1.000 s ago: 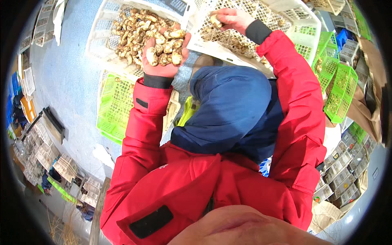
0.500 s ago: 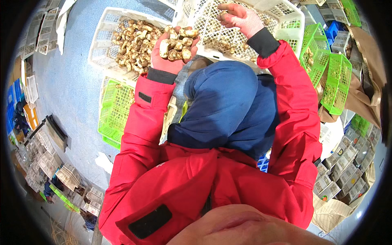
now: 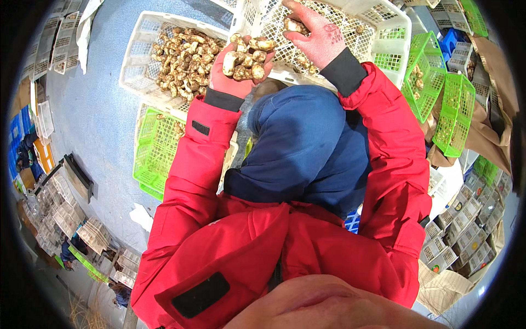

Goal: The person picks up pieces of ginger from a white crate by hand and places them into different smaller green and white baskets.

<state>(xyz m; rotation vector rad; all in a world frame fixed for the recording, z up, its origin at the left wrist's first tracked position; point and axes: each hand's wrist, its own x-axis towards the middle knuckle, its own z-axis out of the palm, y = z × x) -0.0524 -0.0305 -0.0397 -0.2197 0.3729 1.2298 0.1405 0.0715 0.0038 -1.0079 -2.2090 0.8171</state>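
Brown-and-white mushrooms, several of them, lie heaped in the cupped palm of my left hand, which wears a pink glove. It is raised beside a white mesh crate holding a large pile of similar mushrooms. My right hand, gloved in pink too, hovers above a second white crate. A single mushroom sits between its thumb and fingers. Several more mushrooms are scattered on the bottom of that second crate, partly hidden by my hand.
Under the left white crate stands a green-and-white crate. Green baskets with some mushrooms are at the right. Stacked crates line the far right. My bent knees are close below the crates. Blue floor stretches left.
My right hand has shifted slightly left and down, its fingers turned so that the mushroom now shows more clearly. My left hand with its mushrooms has moved a little to the right.
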